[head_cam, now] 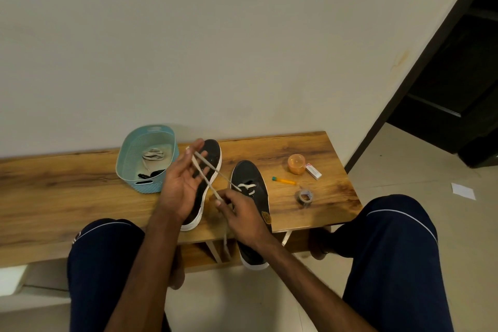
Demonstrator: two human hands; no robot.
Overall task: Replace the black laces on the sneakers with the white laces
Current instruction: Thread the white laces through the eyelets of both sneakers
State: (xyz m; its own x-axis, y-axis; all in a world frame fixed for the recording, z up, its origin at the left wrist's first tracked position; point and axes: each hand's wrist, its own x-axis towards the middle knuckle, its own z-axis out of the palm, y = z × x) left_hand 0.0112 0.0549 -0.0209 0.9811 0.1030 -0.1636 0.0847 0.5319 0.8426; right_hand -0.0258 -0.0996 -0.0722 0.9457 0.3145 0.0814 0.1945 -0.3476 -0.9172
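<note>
Two sneakers, toes toward wall; white lace in right hand grip; left hand grip wide.

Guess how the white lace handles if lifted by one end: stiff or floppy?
Probably floppy: the white lace looks straight only where stretched between the left hand, the pinching right hand and the laced sneaker. Likely light, being thin. Threaded through the eyelets, it would probably tug that sneaker rather than slide free.

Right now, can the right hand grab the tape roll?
Probably yes, once freed: the tape roll lies open on the wooden table beside the sneaker being laced, nothing over it, but the right hand is pinching the white lace.
</note>
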